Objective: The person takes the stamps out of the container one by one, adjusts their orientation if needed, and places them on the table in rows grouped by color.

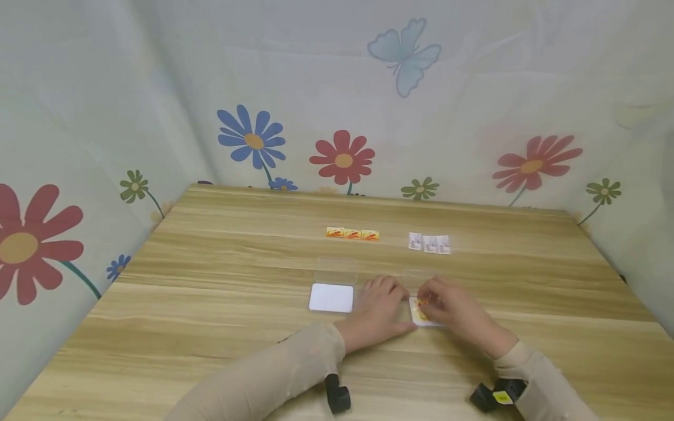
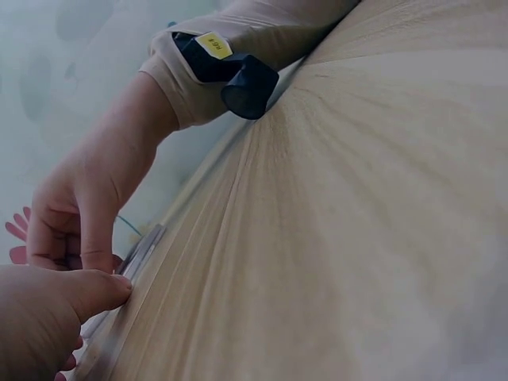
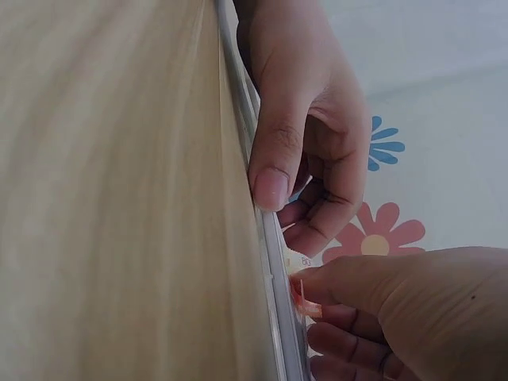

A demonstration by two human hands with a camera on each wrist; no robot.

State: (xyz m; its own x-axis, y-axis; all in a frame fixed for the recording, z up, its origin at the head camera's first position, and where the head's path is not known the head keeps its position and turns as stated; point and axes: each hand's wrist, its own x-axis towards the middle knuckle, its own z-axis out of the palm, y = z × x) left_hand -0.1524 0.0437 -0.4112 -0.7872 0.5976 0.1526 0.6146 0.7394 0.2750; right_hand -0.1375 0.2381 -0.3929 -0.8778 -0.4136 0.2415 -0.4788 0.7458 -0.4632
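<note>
My left hand (image 1: 378, 307) steadies the left side of a clear plastic case (image 3: 275, 305), its thumb against the front corner and its other fingers bent towards the back. Inside the case a yellow and orange picture card (image 1: 418, 313) shows, partly covered by my right hand (image 1: 444, 301). In the right wrist view, my right thumb and fingers pinch a small orange-red piece (image 3: 311, 308) at the case. Its full shape is hidden by the fingers. Left of my hands, white cards (image 1: 330, 298) lie in a second clear case (image 1: 336, 271) whose lid is folded back.
Farther back lies a row of small orange and yellow picture cards (image 1: 353, 234). To their right are several pale grey printed cards (image 1: 430, 243). The wooden table (image 1: 210, 280) meets a flowered cloth (image 1: 295, 76) at its back edge.
</note>
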